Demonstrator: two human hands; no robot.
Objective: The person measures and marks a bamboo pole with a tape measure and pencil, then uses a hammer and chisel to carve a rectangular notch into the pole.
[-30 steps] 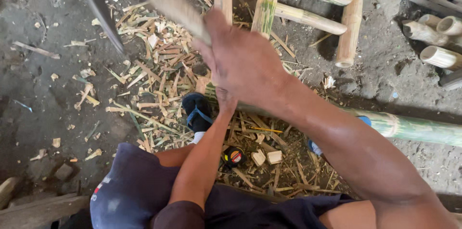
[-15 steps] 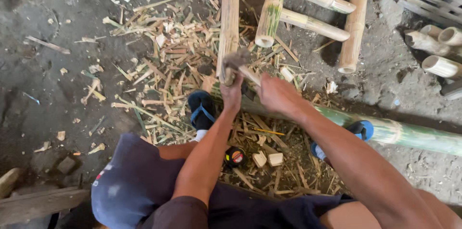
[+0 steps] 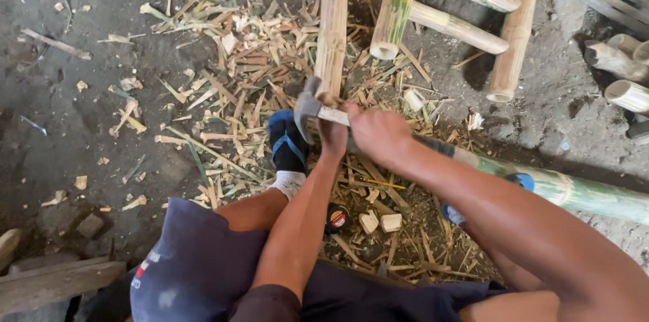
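My right hand (image 3: 382, 136) grips the pale handle of a chopping blade (image 3: 307, 107). The dark blade head rests against the near end of a split bamboo slat (image 3: 333, 24) that runs away from me. Just left of the right hand, my left hand (image 3: 333, 138) is closed at the slat's near end, under the blade's handle. What its fingers hold is partly hidden. A long green bamboo pole (image 3: 574, 190) lies across the ground under my right forearm.
Bamboo chips and splinters (image 3: 230, 72) cover the ground. A bamboo ladder-like frame (image 3: 460, 24) lies at upper right, with cut bamboo tubes (image 3: 625, 75) at the right edge. A tape measure (image 3: 336, 217), a pencil (image 3: 378, 183) and small wooden blocks (image 3: 380, 222) lie between my sandalled feet (image 3: 287, 149).
My right hand swung the blade down from high near the camera onto the slat's near end. My left hand stayed at the slat.
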